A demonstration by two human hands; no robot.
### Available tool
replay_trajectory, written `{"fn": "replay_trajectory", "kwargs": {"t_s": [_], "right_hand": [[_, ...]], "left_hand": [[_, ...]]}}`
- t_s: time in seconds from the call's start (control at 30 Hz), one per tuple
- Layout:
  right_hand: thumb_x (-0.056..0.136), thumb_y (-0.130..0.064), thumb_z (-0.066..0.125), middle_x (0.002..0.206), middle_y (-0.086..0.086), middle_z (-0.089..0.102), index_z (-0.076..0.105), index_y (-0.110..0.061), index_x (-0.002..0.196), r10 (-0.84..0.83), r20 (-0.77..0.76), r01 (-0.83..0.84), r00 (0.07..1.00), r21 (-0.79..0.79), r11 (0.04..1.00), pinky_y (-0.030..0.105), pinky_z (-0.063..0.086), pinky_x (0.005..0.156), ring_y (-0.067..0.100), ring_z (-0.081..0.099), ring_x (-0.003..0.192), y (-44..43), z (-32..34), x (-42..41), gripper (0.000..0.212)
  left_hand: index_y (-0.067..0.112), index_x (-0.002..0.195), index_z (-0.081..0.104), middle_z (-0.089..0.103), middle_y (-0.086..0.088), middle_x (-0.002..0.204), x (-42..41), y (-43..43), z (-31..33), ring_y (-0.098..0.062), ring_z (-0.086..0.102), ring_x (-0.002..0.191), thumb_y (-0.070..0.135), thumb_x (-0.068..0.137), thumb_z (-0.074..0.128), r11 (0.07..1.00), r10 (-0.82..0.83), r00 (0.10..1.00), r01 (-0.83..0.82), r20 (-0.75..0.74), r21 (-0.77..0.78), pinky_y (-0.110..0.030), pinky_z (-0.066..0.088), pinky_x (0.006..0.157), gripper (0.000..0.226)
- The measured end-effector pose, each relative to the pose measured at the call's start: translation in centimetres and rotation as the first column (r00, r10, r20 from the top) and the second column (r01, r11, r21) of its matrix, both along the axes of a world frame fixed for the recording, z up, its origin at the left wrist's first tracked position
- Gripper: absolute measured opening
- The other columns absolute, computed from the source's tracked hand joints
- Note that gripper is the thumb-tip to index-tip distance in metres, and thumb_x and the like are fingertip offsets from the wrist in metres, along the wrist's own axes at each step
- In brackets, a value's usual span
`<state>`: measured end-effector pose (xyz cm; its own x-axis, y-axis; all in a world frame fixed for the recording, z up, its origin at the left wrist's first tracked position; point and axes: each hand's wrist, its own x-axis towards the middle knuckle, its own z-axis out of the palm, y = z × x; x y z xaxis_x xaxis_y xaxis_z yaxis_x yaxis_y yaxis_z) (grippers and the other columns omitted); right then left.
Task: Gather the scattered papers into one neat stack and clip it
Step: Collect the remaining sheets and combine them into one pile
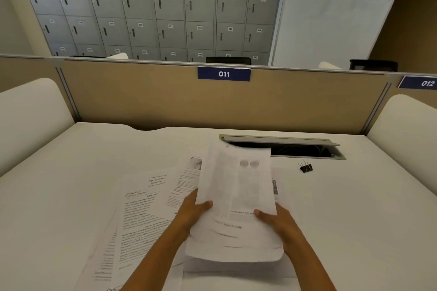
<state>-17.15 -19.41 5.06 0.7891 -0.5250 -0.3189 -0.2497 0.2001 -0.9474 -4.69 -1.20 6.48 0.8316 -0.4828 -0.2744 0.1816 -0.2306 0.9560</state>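
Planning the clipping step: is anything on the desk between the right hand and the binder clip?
Nothing visible blocks it. The binder clip lies on the desk beyond the right hand, which grips the lifted sheets.

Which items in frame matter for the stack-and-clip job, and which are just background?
Job: held sheets, gripped by left hand and right hand; loose papers; binder clip.
Not job: cable hatch; 011 sign; lockers.

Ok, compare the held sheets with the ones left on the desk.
The held sheets are lifted, gripped by the left hand and right hand; the loose sheets lie flat on the desk. The held sheets are bunched together; the loose sheets are fanned out. Both are white printed paper.
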Motion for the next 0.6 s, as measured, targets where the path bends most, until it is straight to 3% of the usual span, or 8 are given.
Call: {"fn": "replay_trajectory", "kwargs": {"t_s": [0.07,0.17,0.23,0.33,0.43,0.5,0.6], "right_hand": [[0.081,-0.017,0.070,0.094,-0.005,0.066,0.058,-0.019,0.111,-0.074,0.123,0.090,0.990,-0.135,0.987,0.023,0.055,0.065,0.013,0.065,0.086,0.5,1.5,0.3,0.033],[0.080,-0.024,0.071,0.098,-0.004,0.071,0.060,-0.024,0.109,-0.111,0.279,0.155,0.954,-0.142,0.978,0.032,0.057,0.075,0.015,0.068,0.089,1.2,3.2,0.7,0.031],[0.077,-0.024,0.073,0.098,0.000,0.073,0.062,-0.020,0.110,-0.134,0.321,0.176,0.938,-0.106,0.979,0.033,0.059,0.073,0.019,0.070,0.088,1.3,3.7,0.8,0.035],[0.075,-0.021,0.074,0.088,0.003,0.072,0.065,-0.015,0.101,-0.146,0.309,0.196,0.940,-0.136,0.971,0.019,0.054,0.055,0.020,0.068,0.079,1.5,3.6,0.5,0.028],[0.071,-0.015,0.079,0.067,-0.008,0.072,0.065,-0.021,0.084,-0.088,0.273,0.135,0.958,-0.158,0.978,0.012,0.049,0.047,0.010,0.066,0.068,1.6,3.0,0.1,0.019],[0.053,-0.037,0.088,0.070,-0.012,0.073,0.065,-0.027,0.087,-0.021,0.262,0.068,0.965,-0.175,0.982,0.015,0.052,0.049,0.011,0.069,0.068,1.5,2.8,-0.2,0.042],[0.024,-0.067,0.082,0.082,-0.011,0.075,0.066,-0.028,0.094,0.023,0.245,0.026,0.969,-0.193,0.981,0.024,0.057,0.057,0.013,0.070,0.079,0.7,2.7,-0.5,0.082]], "left_hand": [[0.018,0.133,0.043,0.054,0.002,0.123,0.0,-0.4,1.1,-0.019,0.056,0.108,0.019,0.087,0.060,0.996,0.050,0.983,-0.037,0.177,-0.076,-0.032,0.046,0.089,0.050],[0.025,0.128,0.046,0.061,0.001,0.117,-0.1,-0.9,2.9,-0.017,0.062,0.102,0.024,0.084,0.063,0.978,0.072,0.957,-0.014,0.280,-0.206,-0.033,0.055,0.083,0.046],[0.030,0.121,0.049,0.064,0.002,0.111,0.0,-1.0,3.4,-0.017,0.063,0.099,0.031,0.078,0.070,0.967,0.088,0.963,-0.021,0.254,-0.255,-0.035,0.056,0.081,0.048],[0.032,0.106,0.057,0.068,0.002,0.103,0.1,-0.6,3.4,-0.017,0.066,0.094,0.047,0.054,0.076,0.957,0.099,0.980,-0.046,0.173,-0.288,-0.033,0.057,0.075,0.057],[0.028,0.107,0.061,0.069,0.001,0.105,0.0,-0.1,2.7,-0.019,0.065,0.097,0.055,0.045,0.076,0.965,0.049,0.986,-0.005,0.160,-0.262,-0.037,0.057,0.078,0.069],[0.030,0.106,0.064,0.070,0.003,0.104,0.0,0.2,2.6,-0.021,0.065,0.099,0.055,0.047,0.076,0.970,-0.002,0.985,0.044,0.174,-0.240,-0.041,0.056,0.082,0.066],[0.035,0.101,0.067,0.072,0.007,0.100,0.3,0.5,3.0,-0.019,0.067,0.095,0.059,0.044,0.078,0.968,-0.054,0.982,0.097,0.183,-0.232,-0.040,0.057,0.081,0.063]]}}
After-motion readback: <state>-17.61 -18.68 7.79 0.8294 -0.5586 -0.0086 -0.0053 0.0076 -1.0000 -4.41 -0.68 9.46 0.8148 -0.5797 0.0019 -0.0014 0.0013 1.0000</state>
